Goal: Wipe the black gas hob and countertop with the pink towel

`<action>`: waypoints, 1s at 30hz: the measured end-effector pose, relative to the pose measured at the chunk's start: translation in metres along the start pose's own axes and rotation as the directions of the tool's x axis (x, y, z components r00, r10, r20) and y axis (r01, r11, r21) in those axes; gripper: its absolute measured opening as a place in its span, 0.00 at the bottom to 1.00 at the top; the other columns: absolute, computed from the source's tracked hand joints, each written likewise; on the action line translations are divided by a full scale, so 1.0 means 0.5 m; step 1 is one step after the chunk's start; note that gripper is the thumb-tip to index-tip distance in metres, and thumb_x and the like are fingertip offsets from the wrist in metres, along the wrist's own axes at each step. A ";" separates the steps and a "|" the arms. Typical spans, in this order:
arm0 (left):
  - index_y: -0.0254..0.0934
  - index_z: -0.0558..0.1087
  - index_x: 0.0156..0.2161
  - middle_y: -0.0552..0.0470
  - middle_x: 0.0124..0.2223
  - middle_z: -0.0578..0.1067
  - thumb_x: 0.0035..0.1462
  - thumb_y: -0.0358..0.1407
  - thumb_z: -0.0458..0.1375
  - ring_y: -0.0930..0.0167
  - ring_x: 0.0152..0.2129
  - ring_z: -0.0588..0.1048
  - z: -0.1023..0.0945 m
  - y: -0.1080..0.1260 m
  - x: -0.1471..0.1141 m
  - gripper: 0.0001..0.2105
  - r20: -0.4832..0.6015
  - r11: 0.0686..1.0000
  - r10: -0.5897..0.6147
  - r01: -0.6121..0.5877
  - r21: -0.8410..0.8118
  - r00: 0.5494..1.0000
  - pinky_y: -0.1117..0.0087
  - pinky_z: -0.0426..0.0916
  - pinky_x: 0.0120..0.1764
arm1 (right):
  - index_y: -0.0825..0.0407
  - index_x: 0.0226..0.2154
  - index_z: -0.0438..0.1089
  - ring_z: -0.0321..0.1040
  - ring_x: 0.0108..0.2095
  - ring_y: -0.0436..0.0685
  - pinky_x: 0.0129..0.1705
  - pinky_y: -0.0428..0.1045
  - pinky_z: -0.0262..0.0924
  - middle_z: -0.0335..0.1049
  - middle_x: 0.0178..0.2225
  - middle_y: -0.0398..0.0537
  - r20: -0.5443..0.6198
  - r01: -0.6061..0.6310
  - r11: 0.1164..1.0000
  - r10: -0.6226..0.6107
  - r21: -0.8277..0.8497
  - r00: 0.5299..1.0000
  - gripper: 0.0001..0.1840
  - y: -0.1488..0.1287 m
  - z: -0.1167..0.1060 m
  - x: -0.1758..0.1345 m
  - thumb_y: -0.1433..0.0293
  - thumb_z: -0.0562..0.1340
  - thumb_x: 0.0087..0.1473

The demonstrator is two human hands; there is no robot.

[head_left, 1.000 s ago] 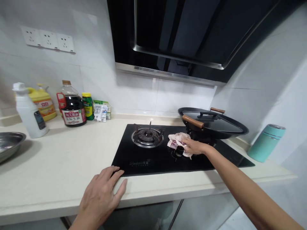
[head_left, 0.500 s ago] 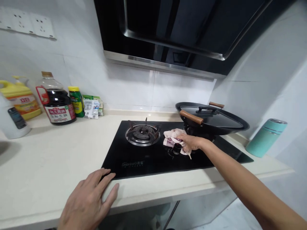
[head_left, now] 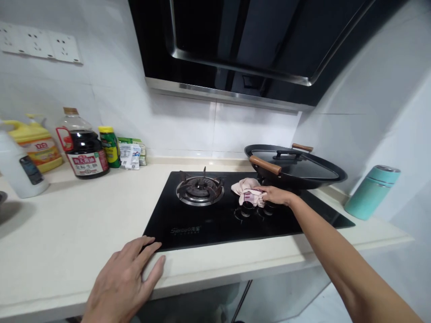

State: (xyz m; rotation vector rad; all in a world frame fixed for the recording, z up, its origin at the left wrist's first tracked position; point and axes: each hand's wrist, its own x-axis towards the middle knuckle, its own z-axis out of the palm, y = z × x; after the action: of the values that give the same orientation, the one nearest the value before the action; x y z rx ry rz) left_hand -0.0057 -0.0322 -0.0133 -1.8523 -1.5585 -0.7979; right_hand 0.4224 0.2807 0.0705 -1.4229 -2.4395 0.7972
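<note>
Bunched under the fingers of my right hand is a pale pink cloth, pressed on the black glass gas stove behind the control knobs. The hand's fingertips are partly hidden in the folds. My left hand rests at the counter's front, fingers spread, its fingertips on the stove's near left corner. Left of the cloth is the bare gas burner. A lidded black wok with wooden handles sits over the right side of the stove, just behind my right hand.
A teal flask stands at the right wall. Along the left back are a soy sauce bottle, a green jar, seasoning packets, a yellow detergent jug and a white bottle. The black range hood overhangs the stove.
My right hand and the cloth have shifted slightly back and right, baring a second knob beside the first. My left hand stays at the stove's corner. The view has tilted slightly.
</note>
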 end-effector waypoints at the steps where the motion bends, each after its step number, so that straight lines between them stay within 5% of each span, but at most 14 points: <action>1: 0.40 0.78 0.49 0.43 0.52 0.78 0.67 0.47 0.54 0.59 0.44 0.79 0.001 -0.001 -0.001 0.16 0.004 1.000 -0.004 0.004 0.000 1.000 0.56 0.73 0.45 | 0.45 0.69 0.60 0.72 0.47 0.59 0.51 0.51 0.67 0.74 0.54 0.47 -0.001 -0.027 0.999 0.027 0.031 1.000 0.42 0.005 -0.001 -0.010 0.70 0.61 0.51; 8: 0.40 0.79 0.48 0.43 0.51 0.79 0.67 0.48 0.53 0.59 0.44 0.79 -0.001 0.001 0.003 0.18 0.010 1.000 -0.022 0.022 -0.002 1.000 0.57 0.74 0.46 | 0.47 0.71 0.55 0.70 0.39 0.55 0.39 0.48 0.69 0.74 0.43 0.48 0.038 -0.109 0.933 0.102 0.343 0.994 0.47 0.031 -0.006 -0.066 0.67 0.66 0.49; 15: 0.42 0.79 0.47 0.44 0.50 0.80 0.66 0.48 0.53 0.58 0.44 0.80 -0.001 0.003 0.009 0.17 0.001 0.999 -0.031 0.031 -0.024 1.000 0.56 0.75 0.46 | 0.52 0.64 0.65 0.69 0.36 0.56 0.40 0.49 0.63 0.75 0.38 0.45 -0.274 -0.105 0.994 0.105 0.013 0.956 0.37 0.058 0.016 -0.156 0.67 0.62 0.50; 22: 0.40 0.79 0.47 0.43 0.50 0.80 0.66 0.47 0.53 0.56 0.45 0.79 0.000 0.007 0.014 0.18 0.019 0.999 -0.044 0.044 -0.022 0.999 0.54 0.74 0.47 | 0.44 0.65 0.64 0.72 0.45 0.66 0.48 0.55 0.62 0.76 0.43 0.49 -0.405 -0.203 0.955 0.101 -0.218 0.909 0.39 0.070 0.056 -0.275 0.57 0.64 0.51; 27: 0.38 0.80 0.47 0.42 0.50 0.79 0.66 0.47 0.53 0.57 0.44 0.79 -0.004 0.012 0.015 0.18 0.034 0.999 -0.038 0.038 -0.003 0.999 0.55 0.73 0.45 | 0.47 0.62 0.67 0.64 0.56 0.75 0.56 0.67 0.57 0.69 0.54 0.58 -0.487 -0.350 0.879 0.162 -0.324 0.858 0.38 0.057 0.104 -0.286 0.48 0.64 0.53; 30: 0.38 0.80 0.47 0.42 0.50 0.79 0.67 0.46 0.53 0.57 0.44 0.79 -0.008 0.017 0.017 0.18 0.033 0.999 -0.043 0.043 -0.004 0.999 0.56 0.73 0.45 | 0.52 0.58 0.69 0.63 0.56 0.72 0.54 0.62 0.59 0.67 0.55 0.61 -0.553 -0.339 0.878 0.105 -0.339 0.826 0.33 0.046 0.141 -0.282 0.52 0.64 0.54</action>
State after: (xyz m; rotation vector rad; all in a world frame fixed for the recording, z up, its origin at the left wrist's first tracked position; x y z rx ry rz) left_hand 0.0035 -0.0311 -0.0047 -1.8494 -1.6237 -0.7946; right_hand 0.4815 0.1448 0.0120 -1.8142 -2.0961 -0.1278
